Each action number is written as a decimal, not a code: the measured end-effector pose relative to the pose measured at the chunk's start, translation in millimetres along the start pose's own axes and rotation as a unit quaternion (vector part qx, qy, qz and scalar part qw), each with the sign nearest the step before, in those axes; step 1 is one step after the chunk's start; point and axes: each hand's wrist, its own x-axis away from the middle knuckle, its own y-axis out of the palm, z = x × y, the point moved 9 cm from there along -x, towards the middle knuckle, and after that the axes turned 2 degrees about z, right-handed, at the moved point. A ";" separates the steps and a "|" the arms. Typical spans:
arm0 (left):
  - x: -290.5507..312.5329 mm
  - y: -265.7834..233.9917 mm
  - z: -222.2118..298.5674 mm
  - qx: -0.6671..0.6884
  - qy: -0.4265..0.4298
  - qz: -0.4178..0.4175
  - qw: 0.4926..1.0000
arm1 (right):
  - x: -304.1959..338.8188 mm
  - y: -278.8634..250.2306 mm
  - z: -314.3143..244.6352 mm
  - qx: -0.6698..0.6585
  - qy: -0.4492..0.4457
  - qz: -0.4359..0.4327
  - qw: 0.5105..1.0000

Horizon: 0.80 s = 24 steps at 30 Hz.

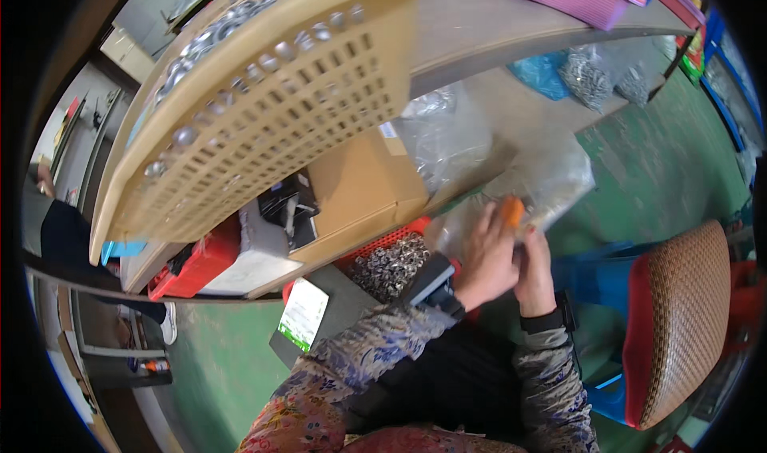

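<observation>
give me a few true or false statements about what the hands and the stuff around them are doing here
1. Both hands are at a clear plastic bag. True.
2. The left hand has an orange cover on one fingertip. True.
3. The beige basket is empty. False: it holds shiny metal pieces.
4. The right hand rests on the woven chair. False: it is beside the left hand at the bag.
5. A cardboard box sits under the basket. True.
</observation>
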 end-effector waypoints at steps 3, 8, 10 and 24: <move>16.0 5.0 32.3 0.146 0.022 -0.052 0.988 | -18.0 -55.1 -6.0 0.047 0.029 0.121 0.991; 27.9 -48.2 -22.3 0.277 -0.137 0.066 0.949 | -24.4 -61.4 -22.2 0.148 0.072 0.058 0.985; 43.7 -59.7 -64.3 0.388 -0.288 0.119 0.867 | -16.9 -32.6 -19.2 0.124 0.112 -0.010 0.986; 70.7 -132.9 -234.3 0.459 -0.410 0.237 0.751 | -180.2 97.6 41.8 0.718 -0.311 -0.122 0.610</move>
